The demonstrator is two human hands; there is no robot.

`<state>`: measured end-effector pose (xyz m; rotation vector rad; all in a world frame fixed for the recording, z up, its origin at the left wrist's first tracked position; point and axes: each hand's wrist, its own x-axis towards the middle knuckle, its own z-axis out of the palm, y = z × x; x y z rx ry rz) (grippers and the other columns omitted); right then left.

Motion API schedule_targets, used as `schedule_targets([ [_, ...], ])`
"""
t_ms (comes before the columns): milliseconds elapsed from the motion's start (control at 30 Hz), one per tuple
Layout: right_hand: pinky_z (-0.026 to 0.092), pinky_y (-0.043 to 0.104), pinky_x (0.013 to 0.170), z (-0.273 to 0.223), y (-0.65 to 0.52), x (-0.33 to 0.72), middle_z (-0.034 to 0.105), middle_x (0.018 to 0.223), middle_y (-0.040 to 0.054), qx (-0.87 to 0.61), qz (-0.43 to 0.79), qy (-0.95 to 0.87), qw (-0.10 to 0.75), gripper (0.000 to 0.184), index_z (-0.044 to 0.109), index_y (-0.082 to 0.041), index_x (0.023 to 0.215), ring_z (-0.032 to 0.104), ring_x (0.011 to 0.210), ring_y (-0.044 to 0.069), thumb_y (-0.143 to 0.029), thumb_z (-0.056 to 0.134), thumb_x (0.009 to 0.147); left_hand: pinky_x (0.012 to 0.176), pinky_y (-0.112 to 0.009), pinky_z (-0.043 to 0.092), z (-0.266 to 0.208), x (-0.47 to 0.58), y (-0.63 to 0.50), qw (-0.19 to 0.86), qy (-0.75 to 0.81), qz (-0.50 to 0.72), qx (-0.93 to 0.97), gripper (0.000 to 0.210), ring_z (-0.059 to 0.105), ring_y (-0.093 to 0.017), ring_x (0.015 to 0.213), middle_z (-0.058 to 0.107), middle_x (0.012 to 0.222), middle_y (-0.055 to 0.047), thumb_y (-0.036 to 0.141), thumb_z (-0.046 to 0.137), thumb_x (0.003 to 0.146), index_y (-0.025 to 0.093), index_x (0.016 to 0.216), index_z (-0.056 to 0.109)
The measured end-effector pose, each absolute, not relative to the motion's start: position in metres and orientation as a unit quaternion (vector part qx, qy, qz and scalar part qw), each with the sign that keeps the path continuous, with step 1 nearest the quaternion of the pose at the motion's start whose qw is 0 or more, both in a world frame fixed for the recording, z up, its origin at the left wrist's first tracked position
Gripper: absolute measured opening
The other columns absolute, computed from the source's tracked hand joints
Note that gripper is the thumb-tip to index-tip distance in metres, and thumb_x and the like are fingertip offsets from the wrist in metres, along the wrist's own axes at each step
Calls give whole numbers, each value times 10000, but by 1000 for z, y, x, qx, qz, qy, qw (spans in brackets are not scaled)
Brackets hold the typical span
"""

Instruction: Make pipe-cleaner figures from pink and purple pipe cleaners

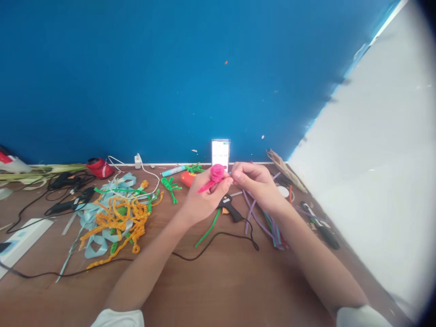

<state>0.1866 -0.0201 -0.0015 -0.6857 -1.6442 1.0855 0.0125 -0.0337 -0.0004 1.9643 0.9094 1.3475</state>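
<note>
My left hand (200, 200) is closed around a pink fuzzy pipe-cleaner rose (217, 173), its coiled head showing above the fingers. A straight pink end sticks out to the left across the hand. Close by, my right hand (257, 184) makes a pinch, thumb and forefinger meeting the left fingertips. What lies between those right fingers is too small to make out. Below the hands a black glue gun (232, 211) rests on the table, with a green pipe cleaner (208, 230) beside it. A lit phone (220, 152) stands upright behind the rose.
On the left lies a tangle of orange pipe cleaners (119, 218) and light blue ribbon (93, 250). A white power strip (25, 240) sits farther left. Purple pipe cleaners (262, 222) and a black-and-white marker (320, 225) are at right. A black cord (200, 254) crosses the table (238, 290).
</note>
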Motion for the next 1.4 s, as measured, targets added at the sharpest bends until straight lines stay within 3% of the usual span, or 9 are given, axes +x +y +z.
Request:
schedule_targets([
  [167, 157, 241, 471, 2, -33, 174, 380, 565, -67, -281, 727, -459, 428, 383, 531, -178, 616, 258, 508, 73, -424, 772, 784, 598, -243, 389, -5, 9, -42, 46, 288, 479, 828, 113, 503, -96, 598, 598, 678, 22, 119, 530, 901, 178, 812, 567],
  [267, 173, 228, 462, 3, -36, 168, 416, 589, -61, -275, 748, -407, 447, 373, 554, -172, 637, 279, 509, 67, -436, 779, 773, 624, -253, 406, -8, 10, -40, -14, 290, 495, 819, 107, 554, -113, 640, 638, 708, 9, 105, 531, 893, 182, 836, 578],
  [333, 185, 225, 461, 1, -35, 165, 456, 623, -52, -276, 725, -414, 475, 360, 587, -168, 671, 280, 508, 62, -461, 756, 794, 591, -242, 399, -8, 11, -37, 25, 334, 530, 779, 100, 532, -100, 595, 616, 671, 21, 137, 556, 902, 183, 817, 581],
  [533, 340, 246, 564, -3, -33, 167, 548, 661, -28, -308, 537, -589, 519, 211, 656, -179, 778, 437, 589, 95, -355, 664, 894, 575, -229, 421, -4, 16, -33, 201, 394, 589, 676, 154, 523, -97, 601, 599, 674, 17, 259, 613, 909, 178, 778, 617],
  [767, 420, 291, 647, -5, -36, 172, 611, 889, 53, -344, 79, -809, 470, 91, 646, -185, 955, 549, 764, 156, -187, 555, 946, 590, -230, 435, -7, 17, -29, 261, 406, 601, 638, 160, 520, -100, 614, 600, 683, 14, 291, 619, 900, 173, 792, 630],
  [967, 464, 362, 764, -4, -27, 185, 658, 931, 76, -315, -53, -829, 459, 109, 677, -214, 954, 582, 865, 205, -189, 571, 957, 579, -235, 420, -4, 12, -25, 324, 397, 560, 650, 221, 479, -97, 590, 554, 644, 18, 306, 651, 869, 166, 703, 610],
  [1100, 477, 363, 789, -3, -26, 181, 657, 950, 67, -328, 20, -784, 527, 97, 666, -216, 865, 598, 890, 198, -238, 611, 942, 533, -226, 374, -3, 10, -25, 348, 370, 529, 680, 215, 434, -87, 562, 515, 626, 25, 308, 651, 866, 165, 713, 604],
  [1300, 496, 281, 623, -3, -31, 170, 649, 759, -21, -325, 407, -631, 575, 216, 571, -251, 985, 607, 662, 136, -357, 714, 863, 476, -229, 325, -1, 7, -28, 333, 341, 504, 720, 196, 388, -81, 520, 490, 596, 27, 282, 645, 862, 168, 711, 595],
  [1400, 482, 267, 546, 0, -37, 168, 637, 685, -32, -330, 480, -571, 579, 258, 570, -249, 941, 575, 569, 122, -365, 763, 816, 484, -238, 338, 2, 7, -31, 331, 327, 483, 742, 209, 396, -87, 525, 499, 597, 18, 280, 621, 874, 174, 696, 601],
])
